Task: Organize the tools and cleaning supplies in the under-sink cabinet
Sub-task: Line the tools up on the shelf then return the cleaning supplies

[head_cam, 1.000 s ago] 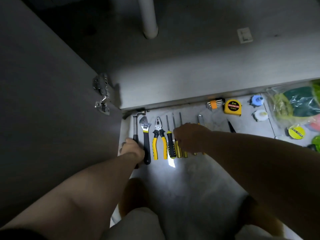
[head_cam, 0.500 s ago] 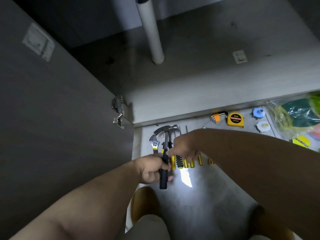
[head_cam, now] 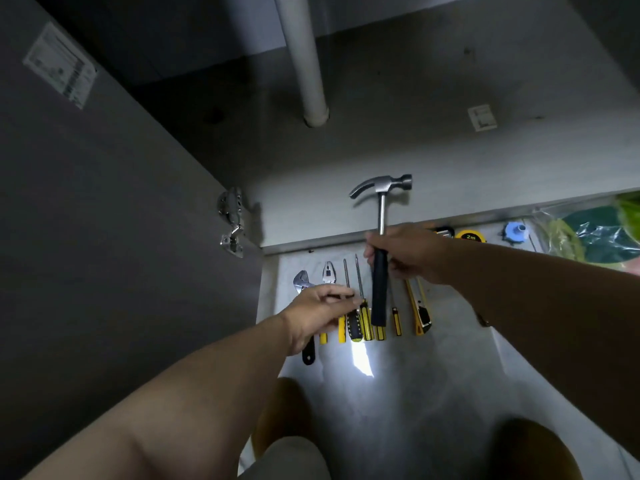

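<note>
A claw hammer (head_cam: 381, 186) with a steel head and black grip stands upright above a row of tools on the floor. My right hand (head_cam: 410, 252) grips it near the top of the grip. My left hand (head_cam: 317, 310) hovers over the left end of the row, fingers stretched out towards the screwdrivers (head_cam: 358, 277), holding nothing. The row holds an adjustable wrench (head_cam: 300, 278), yellow-handled pliers (head_cam: 328, 270), the screwdrivers and a yellow utility knife (head_cam: 420, 311). Behind the hammer the cabinet floor (head_cam: 450, 150) is bare.
A white drain pipe (head_cam: 306, 64) comes down into the cabinet at the back. The open cabinet door (head_cam: 104, 202) with its hinge (head_cam: 232, 220) stands at the left. A yellow tape measure (head_cam: 470, 236), a blue fitting (head_cam: 516, 232) and a plastic bag of supplies (head_cam: 595, 237) lie at the right.
The hammer has passed from my left hand to my right and now stands raised upright. My left hand has let go and opened over the row.
</note>
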{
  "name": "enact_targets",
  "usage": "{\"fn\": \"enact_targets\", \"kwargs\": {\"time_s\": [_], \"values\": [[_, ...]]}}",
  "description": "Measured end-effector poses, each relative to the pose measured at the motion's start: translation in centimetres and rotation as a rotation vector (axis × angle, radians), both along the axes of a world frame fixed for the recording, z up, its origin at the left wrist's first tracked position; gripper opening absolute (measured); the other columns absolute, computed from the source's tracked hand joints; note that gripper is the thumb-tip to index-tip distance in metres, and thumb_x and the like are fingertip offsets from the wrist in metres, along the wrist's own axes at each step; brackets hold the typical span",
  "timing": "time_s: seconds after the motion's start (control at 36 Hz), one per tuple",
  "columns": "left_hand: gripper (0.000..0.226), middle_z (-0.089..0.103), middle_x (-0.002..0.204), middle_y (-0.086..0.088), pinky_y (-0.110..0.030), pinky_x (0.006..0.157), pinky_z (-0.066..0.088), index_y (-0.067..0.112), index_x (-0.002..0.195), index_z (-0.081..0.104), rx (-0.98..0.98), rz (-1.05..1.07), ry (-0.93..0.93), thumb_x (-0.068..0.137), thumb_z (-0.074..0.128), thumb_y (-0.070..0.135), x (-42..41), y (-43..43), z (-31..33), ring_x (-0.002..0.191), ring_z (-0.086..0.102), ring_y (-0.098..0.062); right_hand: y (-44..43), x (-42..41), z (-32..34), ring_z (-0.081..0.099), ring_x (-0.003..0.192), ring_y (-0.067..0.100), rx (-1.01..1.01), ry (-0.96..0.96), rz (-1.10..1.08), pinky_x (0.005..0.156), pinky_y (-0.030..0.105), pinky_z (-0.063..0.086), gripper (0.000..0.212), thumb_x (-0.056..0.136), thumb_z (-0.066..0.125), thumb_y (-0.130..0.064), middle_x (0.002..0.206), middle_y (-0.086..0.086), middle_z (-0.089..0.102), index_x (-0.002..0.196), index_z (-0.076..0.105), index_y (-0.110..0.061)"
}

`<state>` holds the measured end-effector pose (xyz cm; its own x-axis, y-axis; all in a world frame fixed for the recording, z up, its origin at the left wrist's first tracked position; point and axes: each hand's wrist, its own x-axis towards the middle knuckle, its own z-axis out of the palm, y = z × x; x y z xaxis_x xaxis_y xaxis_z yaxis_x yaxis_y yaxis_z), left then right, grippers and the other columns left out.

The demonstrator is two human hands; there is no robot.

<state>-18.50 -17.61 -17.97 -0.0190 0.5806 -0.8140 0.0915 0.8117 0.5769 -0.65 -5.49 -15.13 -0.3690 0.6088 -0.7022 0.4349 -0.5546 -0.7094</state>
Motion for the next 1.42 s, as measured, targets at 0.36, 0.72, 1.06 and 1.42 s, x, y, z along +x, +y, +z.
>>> {"fn": "enact_targets", "kwargs": {"time_s": [0.36,0.72,1.06,1.42], "values": [[0.033,0.061,0.120,-0.013,-0.043,0.092,0.057,0.012,0.123,0.048,-0.243,-0.116,0.759,0.094,0.060,0.021,-2.1,-2.3,-6.7,0.112,0.061,-0.033,0.3,0.3,-1.2,0.052,0.060,0.010,-0.137,0.125,0.036,0.060,0.025,0.057,0.031,0.103,0.052,-0.039,0.096,0.011,0.072,0.102,0.066,-0.011],[0.022,0.061,0.089,-0.013,-0.034,0.056,0.055,0.000,0.118,0.059,-0.332,-0.123,0.685,0.097,0.052,0.006,-3.2,-1.8,-5.6,0.076,0.065,-0.030,-0.3,-1.3,-1.3,0.052,0.075,0.015,-0.140,0.164,0.083,0.065,0.025,0.058,0.024,0.101,0.056,-0.033,0.092,0.005,0.074,0.100,0.065,-0.011],[0.021,0.071,0.106,-0.018,-0.047,0.094,0.046,-0.010,0.112,0.055,-0.570,0.051,-0.064,0.107,0.038,0.000,-3.6,-0.4,4.9,0.105,0.063,-0.029,0.2,-1.5,5.5,0.056,0.048,0.006,-0.051,-0.017,0.084,0.052,0.023,0.055,0.027,0.102,0.056,-0.031,0.087,0.012,0.075,0.100,0.062,-0.005],[0.026,0.050,0.057,0.004,-0.021,0.044,0.046,0.018,0.090,0.054,0.135,0.442,-0.095,0.110,0.040,0.029,-3.2,3.8,18.4,0.046,0.042,-0.008,-1.8,-0.9,12.0,0.041,0.047,0.015,-0.057,0.043,-0.309,0.042,0.026,0.043,0.033,0.108,0.039,-0.037,0.062,0.004,0.043,0.092,0.051,-0.010]]}}
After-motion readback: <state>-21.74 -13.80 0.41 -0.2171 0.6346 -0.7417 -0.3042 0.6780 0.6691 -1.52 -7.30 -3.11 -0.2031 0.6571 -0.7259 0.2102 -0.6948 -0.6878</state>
